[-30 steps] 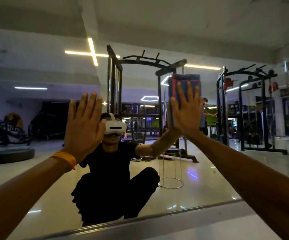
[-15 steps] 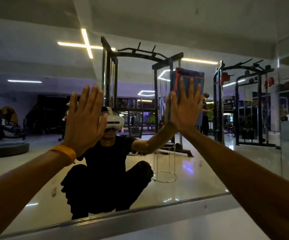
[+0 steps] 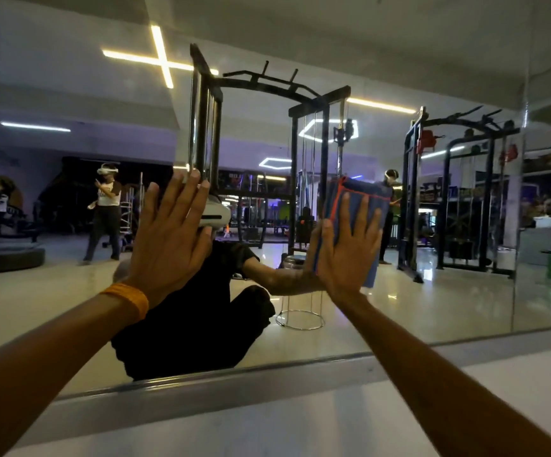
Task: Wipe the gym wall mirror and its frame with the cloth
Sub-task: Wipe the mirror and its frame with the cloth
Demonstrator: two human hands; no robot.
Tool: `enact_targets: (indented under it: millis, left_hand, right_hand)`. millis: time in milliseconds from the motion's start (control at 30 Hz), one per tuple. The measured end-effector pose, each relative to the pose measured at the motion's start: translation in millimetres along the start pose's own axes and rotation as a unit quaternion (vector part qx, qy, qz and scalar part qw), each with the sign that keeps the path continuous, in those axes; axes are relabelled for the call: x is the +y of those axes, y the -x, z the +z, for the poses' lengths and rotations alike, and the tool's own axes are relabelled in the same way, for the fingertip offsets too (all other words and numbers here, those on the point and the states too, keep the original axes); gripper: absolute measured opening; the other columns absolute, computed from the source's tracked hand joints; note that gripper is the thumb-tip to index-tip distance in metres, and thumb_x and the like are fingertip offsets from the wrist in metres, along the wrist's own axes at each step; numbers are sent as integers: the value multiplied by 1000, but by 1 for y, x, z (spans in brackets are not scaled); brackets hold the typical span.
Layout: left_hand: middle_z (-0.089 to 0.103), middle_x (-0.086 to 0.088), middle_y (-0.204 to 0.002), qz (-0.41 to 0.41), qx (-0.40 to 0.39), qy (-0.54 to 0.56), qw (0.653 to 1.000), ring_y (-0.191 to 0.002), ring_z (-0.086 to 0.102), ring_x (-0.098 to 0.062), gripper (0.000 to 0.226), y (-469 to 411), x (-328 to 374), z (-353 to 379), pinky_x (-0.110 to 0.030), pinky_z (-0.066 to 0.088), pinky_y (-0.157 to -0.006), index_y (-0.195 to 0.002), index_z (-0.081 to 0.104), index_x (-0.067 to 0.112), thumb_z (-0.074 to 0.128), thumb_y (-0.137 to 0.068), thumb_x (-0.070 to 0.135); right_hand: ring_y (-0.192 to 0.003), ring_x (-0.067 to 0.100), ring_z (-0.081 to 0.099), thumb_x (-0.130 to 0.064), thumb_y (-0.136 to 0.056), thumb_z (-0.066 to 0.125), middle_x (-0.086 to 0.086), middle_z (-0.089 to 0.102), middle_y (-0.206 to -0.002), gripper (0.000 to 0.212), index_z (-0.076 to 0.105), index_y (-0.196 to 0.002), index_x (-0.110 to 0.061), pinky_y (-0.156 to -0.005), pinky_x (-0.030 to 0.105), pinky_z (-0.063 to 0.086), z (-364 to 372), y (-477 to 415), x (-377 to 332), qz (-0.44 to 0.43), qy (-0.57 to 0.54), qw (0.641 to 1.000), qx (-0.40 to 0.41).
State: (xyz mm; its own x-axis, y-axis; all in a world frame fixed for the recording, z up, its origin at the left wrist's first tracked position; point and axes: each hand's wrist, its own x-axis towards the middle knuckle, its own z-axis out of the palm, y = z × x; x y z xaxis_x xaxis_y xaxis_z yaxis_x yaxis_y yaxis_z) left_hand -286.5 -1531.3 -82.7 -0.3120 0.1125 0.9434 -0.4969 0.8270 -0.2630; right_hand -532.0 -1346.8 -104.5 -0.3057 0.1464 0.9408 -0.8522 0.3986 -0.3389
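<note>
Centre-right of frame: right hand point(image 3: 346, 245), fingers straight and spread, presses the folded blue cloth with orange edging point(image 3: 358, 196) flat on the large gym wall mirror point(image 3: 53, 291). Left hand point(image 3: 172, 232), centre-left, lies palm-flat and grasps nothing (apparently braced on glass). Risks: bare palm smears the glass; unpinched cloth slides off. Grey frame strip point(image 3: 267, 380) below likely pending.

The cloth point(image 3: 363, 189) at centre right is blue with an orange-red border line — the wristband point(image 3: 128, 300) at lower left is plain orange, the mirror frame point(image 3: 234, 380) grey.
</note>
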Motion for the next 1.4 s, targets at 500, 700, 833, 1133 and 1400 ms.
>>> enact_targets:
  millis: [500, 700, 833, 1133, 1400]
  left_hand:
    - [10, -16, -172, 25, -33, 23, 999, -160, 5, -36, 66, 68, 15, 1, -62, 7, -127, -165, 19, 12, 29, -106, 39]
    - [9, -14, -173, 15, -37, 38, 998, -160, 5, -35, 66, 82, 17, -1, -62, 10, -126, -165, 17, 13, 31, -106, 39]
    - [12, -15, -172, 13, -28, 41, 999, -160, 6, -35, 65, 107, 17, 2, -58, 6, -128, -164, 21, 11, 35, -105, 36]
    - [12, -14, -172, -4, -25, 47, 999, -160, 6, -33, 66, 112, 23, 2, -57, 6, -128, -164, 22, 12, 39, -104, 33]
    - [11, -14, -173, 12, -40, 42, 998, -160, 5, -32, 63, 128, 11, -5, -54, 6, -129, -164, 22, 12, 35, -106, 33]
  right_hand:
    - [-159, 36, 7, -55, -110, 22, 12, 15, -172, 61, 20, -163, -25, -124, 65, 14, 0, 97, -10, -9, -5, 999, -33]
    - [-160, 34, 5, -53, -108, 32, 9, 15, -172, 61, 26, -162, -25, -128, 56, 4, -13, 122, -11, -240, -26, 960, -143]
    - [-159, 37, 5, -57, -109, 22, 12, 16, -172, 64, 24, -163, -22, -125, 65, 9, -9, 103, 13, -54, -10, 996, -69]
    - [-160, 30, 0, -44, -107, 42, 5, 9, -172, 62, 22, -163, -25, -129, 52, -2, -16, 151, -17, -304, -10, 937, -174]
    - [-159, 35, -2, -55, -109, 21, 8, 2, -173, 65, 19, -165, -20, -128, 56, -2, -13, 154, -18, -81, 11, 989, -126]
